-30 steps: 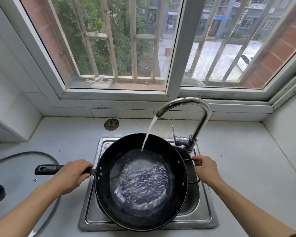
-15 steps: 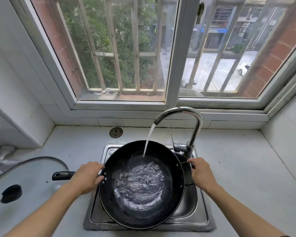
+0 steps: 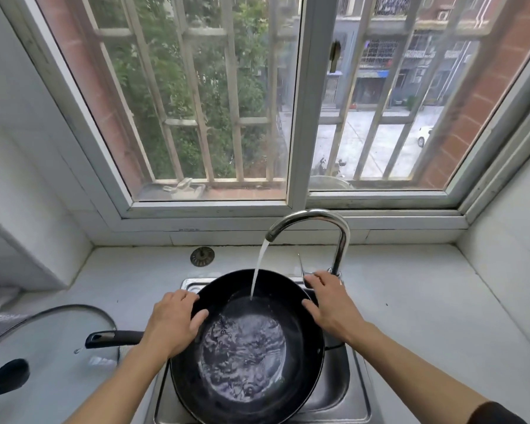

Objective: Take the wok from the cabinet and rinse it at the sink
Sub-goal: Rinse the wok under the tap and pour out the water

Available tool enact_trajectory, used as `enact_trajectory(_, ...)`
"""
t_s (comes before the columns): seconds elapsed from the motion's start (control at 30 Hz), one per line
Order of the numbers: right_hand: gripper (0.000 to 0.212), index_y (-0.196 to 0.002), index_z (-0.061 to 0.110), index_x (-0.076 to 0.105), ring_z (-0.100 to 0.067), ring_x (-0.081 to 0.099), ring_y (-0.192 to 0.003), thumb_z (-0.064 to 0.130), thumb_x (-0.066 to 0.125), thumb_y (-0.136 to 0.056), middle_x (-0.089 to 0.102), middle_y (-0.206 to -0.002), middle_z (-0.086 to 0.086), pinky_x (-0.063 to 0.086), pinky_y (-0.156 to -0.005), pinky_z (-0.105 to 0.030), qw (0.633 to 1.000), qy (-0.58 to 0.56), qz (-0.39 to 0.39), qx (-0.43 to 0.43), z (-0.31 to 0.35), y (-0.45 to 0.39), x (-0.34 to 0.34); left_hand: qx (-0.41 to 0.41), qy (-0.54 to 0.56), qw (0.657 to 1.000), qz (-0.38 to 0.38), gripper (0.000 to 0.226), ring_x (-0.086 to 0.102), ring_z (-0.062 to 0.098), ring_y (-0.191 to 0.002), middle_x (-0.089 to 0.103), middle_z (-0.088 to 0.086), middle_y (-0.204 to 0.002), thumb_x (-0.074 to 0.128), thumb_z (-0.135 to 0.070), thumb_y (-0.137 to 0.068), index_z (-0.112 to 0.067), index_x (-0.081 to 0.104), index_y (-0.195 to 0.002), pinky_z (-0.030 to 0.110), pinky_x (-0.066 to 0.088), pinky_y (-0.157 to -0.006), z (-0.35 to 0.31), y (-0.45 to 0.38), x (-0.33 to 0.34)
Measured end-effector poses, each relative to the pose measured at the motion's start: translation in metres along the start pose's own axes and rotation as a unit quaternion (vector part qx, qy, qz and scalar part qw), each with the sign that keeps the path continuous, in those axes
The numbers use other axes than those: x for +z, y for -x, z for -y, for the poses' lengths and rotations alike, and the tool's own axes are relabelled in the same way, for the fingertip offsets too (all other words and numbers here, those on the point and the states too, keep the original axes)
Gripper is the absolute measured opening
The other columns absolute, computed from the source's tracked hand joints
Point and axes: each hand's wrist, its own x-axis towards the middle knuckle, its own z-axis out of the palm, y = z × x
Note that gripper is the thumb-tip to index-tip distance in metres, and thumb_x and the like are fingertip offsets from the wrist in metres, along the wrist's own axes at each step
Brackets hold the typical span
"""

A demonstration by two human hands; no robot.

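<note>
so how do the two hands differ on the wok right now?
The left hand lies over the near-left rim of the black round metal wok, thumb inside the bowl. The right hand lies over the far-right rim, fingers reaching the chrome tap's base. Both show fairly straight fingers.

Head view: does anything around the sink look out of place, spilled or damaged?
Nothing looks spilled or damaged. One small oddity: a sink strainer lies on the counter behind the sink rather than in the drain. Otherwise the faucet runs into the wok, whose rim both hands touch, and the glass lid lies flat to the left.
</note>
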Motion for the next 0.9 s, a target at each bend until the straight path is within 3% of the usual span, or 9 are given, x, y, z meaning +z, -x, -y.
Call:
enact_trajectory(0.3, 0.061, -0.148, 0.021, 0.029, -0.031, 0.020, -0.143, 0.043, 0.051, -0.095, 0.019, -0.156, -0.016, 0.024, -0.116, -0.041, 0.996, 0.053, 0.071, -0.008, -0.001, -0.053, 0.007, -0.010, 0.029, 0.999, -0.016, 0.045, 0.046, 0.018, -0.119, 0.053, -0.006, -0.129, 0.045, -0.050, -0.094, -0.022, 0.053, -0.130, 0.033, 0.039, -0.097, -0.023, -0.005, 0.020)
enact_trajectory(0.6, 0.065, -0.150, 0.014, 0.021, -0.033, 0.012, -0.145, 0.044, 0.045, -0.098, 0.006, -0.159, -0.017, 0.021, -0.115, -0.042, 0.987, 0.054, 0.151, 0.027, -0.016, -0.098, 0.028, -0.037, 0.029, 0.998, -0.038, 0.042, 0.051, 0.022, -0.113, 0.060, -0.003, -0.121, 0.052, -0.048, -0.092, -0.021, 0.059, -0.123, 0.038, 0.043, -0.093, -0.018, -0.013, 0.027)
enact_trajectory(0.73, 0.069, -0.151, 0.011, 0.016, -0.034, 0.014, -0.145, 0.038, 0.049, -0.097, 0.010, -0.158, -0.018, 0.023, -0.115, -0.043, 0.986, 0.015, 0.158, 0.046, -0.023, -0.101, 0.033, -0.053, 0.019, 0.998, -0.026, 0.044, 0.050, 0.022, -0.116, 0.059, -0.003, -0.123, 0.052, -0.048, -0.092, -0.020, 0.058, -0.126, 0.038, 0.042, -0.096, -0.017, -0.011, 0.029)
enact_trajectory(0.83, 0.057, -0.145, 0.009, 0.029, -0.038, 0.034, -0.133, 0.033, 0.048, -0.097, 0.030, -0.146, -0.023, 0.033, -0.108, -0.044, 0.990, -0.031, 0.112, 0.082, -0.026, -0.102, 0.033, -0.059, 0.024, 0.998, -0.020, 0.045, 0.049, 0.020, -0.117, 0.058, -0.004, -0.124, 0.050, -0.049, -0.093, -0.021, 0.057, -0.127, 0.037, 0.042, -0.097, -0.017, -0.005, 0.032)
enact_trajectory(0.9, 0.051, -0.144, 0.010, 0.034, -0.039, 0.039, -0.129, 0.031, 0.044, -0.098, 0.034, -0.142, -0.024, 0.033, -0.106, -0.043, 0.989, -0.057, 0.086, 0.110, -0.024, -0.103, 0.031, -0.064, 0.022, 0.998, -0.015, 0.045, 0.048, 0.020, -0.118, 0.058, -0.004, -0.125, 0.050, -0.050, -0.092, -0.022, 0.057, -0.127, 0.037, 0.041, -0.098, -0.017, -0.001, 0.031)
